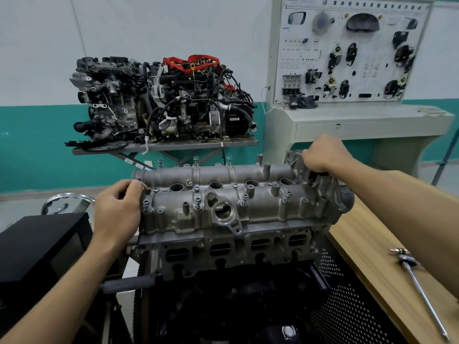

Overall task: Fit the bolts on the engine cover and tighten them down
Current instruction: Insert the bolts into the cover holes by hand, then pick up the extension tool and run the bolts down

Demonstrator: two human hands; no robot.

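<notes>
A black box [42,244] sits at the lower left of the frame, with a chrome ring [67,201] just behind it. Right of these, the left hand [116,209] lies against the left end of the cover [260,207]. Its fingers are curled and its fingertips are drawn together at the cover's top left corner. Whether they pinch a bolt or only press the metal cannot be told.

In the upper left to centre, two engines [161,100] stand on a grey table [173,146] against the wall.

The cover fills the middle of the frame, lying across the top of the engine block [223,252]. Its bolts [197,202] stand upright in their holes, with heads raised above the metal along the front, the middle and the back edge.

At the cover's right end, the right hand [323,155] grips the raised casting from above, with its fingers curled over it.

Behind that hand, in the upper right, a white board [310,58] carries mounted car parts above a grey console.

At the lower right runs a wooden bench [367,244], just beside the block. A ratchet [422,289] lies on it, well apart from both hands, with its head toward the cover and its handle pointing to the bottom right corner.
</notes>
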